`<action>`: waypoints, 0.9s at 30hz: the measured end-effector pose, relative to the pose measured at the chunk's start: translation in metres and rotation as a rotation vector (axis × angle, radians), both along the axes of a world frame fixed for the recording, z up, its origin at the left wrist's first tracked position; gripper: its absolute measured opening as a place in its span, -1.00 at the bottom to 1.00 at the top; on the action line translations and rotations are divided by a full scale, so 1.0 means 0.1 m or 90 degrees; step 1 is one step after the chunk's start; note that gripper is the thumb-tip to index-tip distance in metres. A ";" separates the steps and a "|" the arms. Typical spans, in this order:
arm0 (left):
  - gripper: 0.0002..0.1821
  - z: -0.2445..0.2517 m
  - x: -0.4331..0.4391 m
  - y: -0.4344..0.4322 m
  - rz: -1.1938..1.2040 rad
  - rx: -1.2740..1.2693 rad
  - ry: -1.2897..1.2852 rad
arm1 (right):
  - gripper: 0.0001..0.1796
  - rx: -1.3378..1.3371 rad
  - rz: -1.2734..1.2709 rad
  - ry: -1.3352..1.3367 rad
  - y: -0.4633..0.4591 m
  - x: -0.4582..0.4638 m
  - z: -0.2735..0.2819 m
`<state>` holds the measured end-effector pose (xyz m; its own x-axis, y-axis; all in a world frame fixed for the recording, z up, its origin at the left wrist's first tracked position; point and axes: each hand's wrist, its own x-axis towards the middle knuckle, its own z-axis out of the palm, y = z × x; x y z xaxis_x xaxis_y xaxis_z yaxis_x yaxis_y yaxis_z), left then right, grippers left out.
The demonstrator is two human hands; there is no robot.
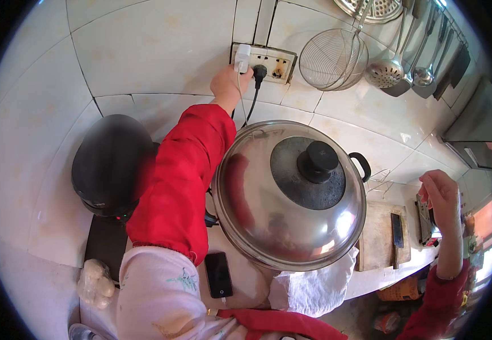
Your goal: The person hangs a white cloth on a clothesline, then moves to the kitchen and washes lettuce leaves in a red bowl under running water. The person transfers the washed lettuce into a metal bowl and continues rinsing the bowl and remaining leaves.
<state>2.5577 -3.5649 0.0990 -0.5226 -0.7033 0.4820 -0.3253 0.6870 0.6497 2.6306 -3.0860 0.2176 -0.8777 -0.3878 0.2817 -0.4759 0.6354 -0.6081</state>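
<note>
My left hand (229, 80), in a red sleeve, is at the wall socket panel (286, 68). It is right at the lower end of a white charger plug (242, 57), fingers curled; what they grip is hidden. Beside the fingertips sits a black power plug (260, 73). Below stands a large pot with a domed steel lid (250, 187) and black knob (321, 156). My right hand (441, 199) hangs in the air at the right, holding nothing, its fingers loosely bent. A kitchen scale (424, 221) is just left of it.
A dark rounded appliance (112, 170) stands left of my arm. A phone (218, 275) and white cloth (314, 284) lie on the near side. Right of the pot, a cleaver (397, 231) rests on a cutting board (377, 212). Strainers (333, 59) and ladles (386, 72) hang above.
</note>
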 end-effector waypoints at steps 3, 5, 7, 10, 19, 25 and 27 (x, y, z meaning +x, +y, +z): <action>-0.45 0.02 0.00 0.00 0.012 0.027 -0.003 | -0.85 -0.032 -0.007 -0.009 0.13 -0.09 -0.12; -0.47 0.01 0.06 0.01 0.024 0.037 0.007 | -0.86 -0.026 -0.015 0.000 0.09 -0.05 -0.12; -0.44 -0.15 0.18 -0.03 0.039 0.020 -0.013 | -0.86 -0.034 0.009 0.048 0.11 -0.04 -0.16; -0.35 -0.32 0.58 -0.30 0.003 0.103 -0.013 | -0.86 -0.035 0.026 0.062 0.16 -0.02 -0.17; -0.42 -0.06 2.28 -1.20 0.061 -0.215 -0.116 | -0.85 -0.068 0.072 0.027 0.29 -0.23 -0.37; -0.45 0.00 3.22 -1.14 0.188 -0.193 -0.636 | -0.83 -0.136 0.102 -0.014 0.34 -0.51 -0.73; -0.57 -0.01 3.25 -1.18 0.200 -0.159 -0.601 | -0.82 -0.161 0.124 -0.046 0.31 -0.58 -0.83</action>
<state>2.8824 -3.6826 0.0983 -0.5734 -0.8103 0.1205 -0.8189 0.5624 -0.1146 2.5723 -3.0553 0.1348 -0.8150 -0.4764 0.3298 -0.5233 0.3609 -0.7719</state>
